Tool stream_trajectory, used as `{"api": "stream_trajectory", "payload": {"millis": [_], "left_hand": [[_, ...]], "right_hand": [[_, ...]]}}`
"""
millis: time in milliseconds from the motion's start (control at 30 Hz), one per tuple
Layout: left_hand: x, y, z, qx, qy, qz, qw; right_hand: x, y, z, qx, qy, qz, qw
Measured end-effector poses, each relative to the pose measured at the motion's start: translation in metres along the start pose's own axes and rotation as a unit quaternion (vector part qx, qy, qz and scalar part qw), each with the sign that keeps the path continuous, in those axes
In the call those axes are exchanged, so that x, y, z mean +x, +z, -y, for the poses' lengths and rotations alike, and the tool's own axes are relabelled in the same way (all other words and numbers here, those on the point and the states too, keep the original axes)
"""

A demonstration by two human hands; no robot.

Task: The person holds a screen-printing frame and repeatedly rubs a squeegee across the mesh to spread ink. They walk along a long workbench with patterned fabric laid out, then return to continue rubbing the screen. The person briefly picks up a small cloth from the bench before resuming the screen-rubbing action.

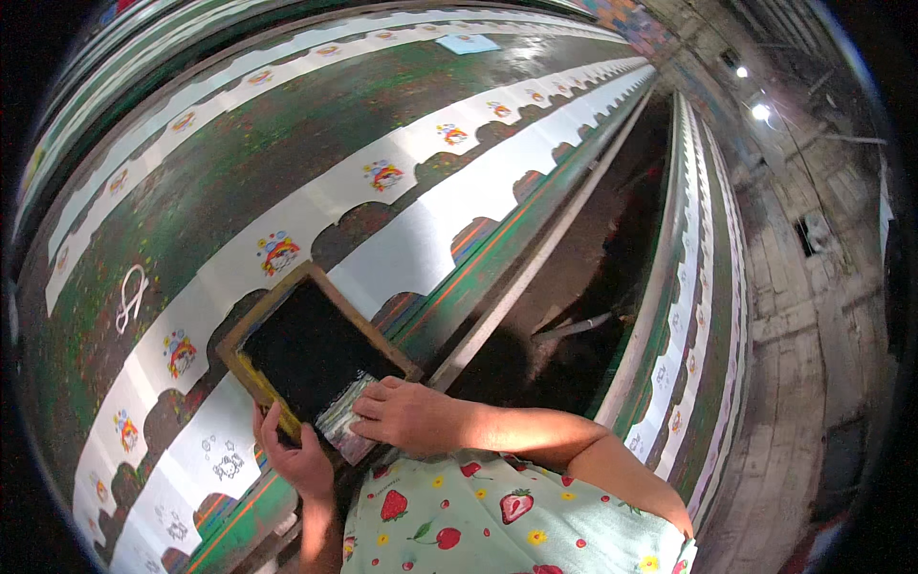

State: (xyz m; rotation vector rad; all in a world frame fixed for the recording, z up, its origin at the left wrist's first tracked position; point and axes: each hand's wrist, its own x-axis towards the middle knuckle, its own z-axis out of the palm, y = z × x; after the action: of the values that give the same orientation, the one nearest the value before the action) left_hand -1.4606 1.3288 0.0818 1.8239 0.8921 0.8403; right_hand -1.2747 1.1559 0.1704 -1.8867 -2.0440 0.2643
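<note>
A wooden-framed printing screen (361, 318) with a black mesh lies tilted across the near row of white cut pieces (406, 239). My left hand (301, 461) grips the frame's lower left side, fingers curled over its yellow-stained edge. At the end of the screen closest to me, my right hand (411, 416) is closed on a pale, ink-smeared squeegee (342, 413), which rests against the mesh. Left of the screen, a near-row piece bears a dark line print (228, 466); pieces beyond the screen look blank. What lies under the screen is hidden.
The long green table (287, 153) carries another row of white pieces with coloured prints (279, 253). A looped white cord (132, 298) and a light-blue sheet (467, 44) lie on it. Across a dark gap at right stands a second table (639, 383) with printed rows.
</note>
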Motion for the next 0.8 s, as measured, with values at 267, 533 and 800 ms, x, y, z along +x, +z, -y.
{"api": "stream_trajectory", "payload": {"millis": [267, 533, 800], "left_hand": [[0.0, 0.005, 0.006, 0.006, 0.028, -0.019, 0.999], [0.006, 0.017, -0.031, -0.158, 0.021, -0.077, 0.984], [-0.003, 0.045, -0.077, -0.166, -0.072, -0.135, 0.974]], "right_hand": [[-0.013, 0.004, -0.005, 0.107, 0.003, -0.076, 0.991], [-0.057, -0.017, -0.053, 0.138, 0.124, -0.276, 0.943], [-0.089, -0.012, -0.116, 0.51, 0.316, -0.303, 0.74]]}}
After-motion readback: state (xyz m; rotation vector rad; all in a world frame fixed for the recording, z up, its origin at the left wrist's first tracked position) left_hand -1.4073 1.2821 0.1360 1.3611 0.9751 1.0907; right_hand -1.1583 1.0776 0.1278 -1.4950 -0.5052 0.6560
